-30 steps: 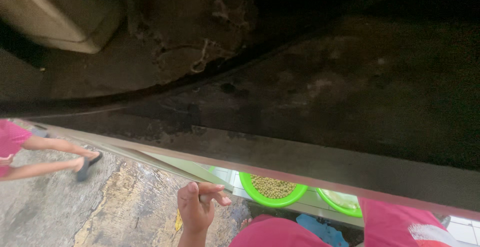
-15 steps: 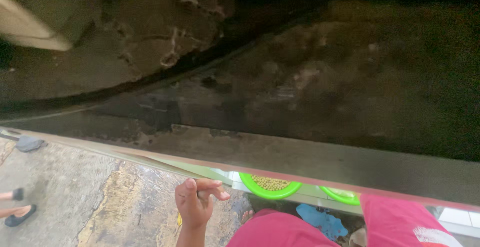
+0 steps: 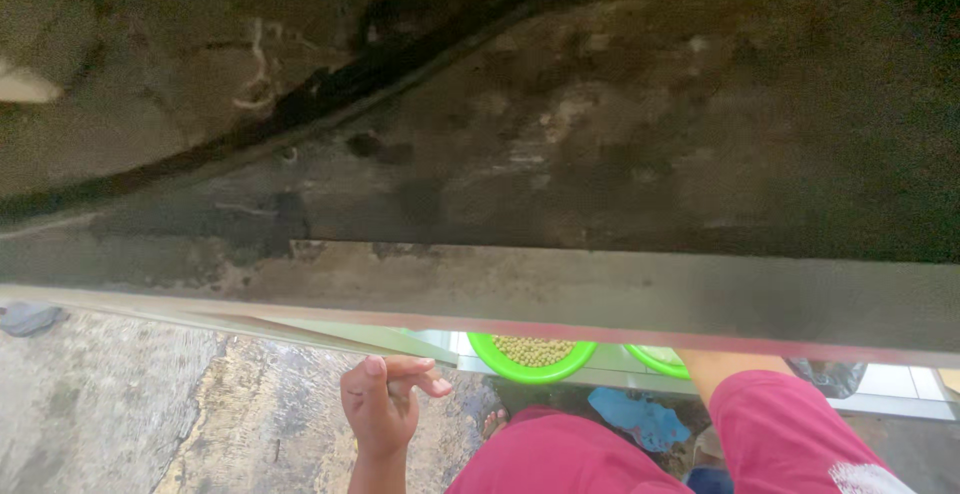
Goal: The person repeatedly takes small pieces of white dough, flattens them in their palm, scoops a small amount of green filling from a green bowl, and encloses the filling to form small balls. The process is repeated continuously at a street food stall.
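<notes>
My left hand is raised at the bottom centre over a rough stone floor. Its fingers are curled toward the thumb, and nothing shows between them. A bright green bowl of small yellowish-green beans sits just right of the hand, half hidden by a dark ledge. My right arm in a pink sleeve reaches up behind that ledge, which hides my right hand. My pink-clothed lap fills the bottom edge.
The rim of a second green bowl peeks out beside the first. A blue cloth lies below the bowls. A grey sandal rests at the far left. A stained dark wall fills the upper view.
The view has shifted: another person's leg and foot at the left edge have passed out of sight. My left hand stays in about the same place with its fingers curled.
</notes>
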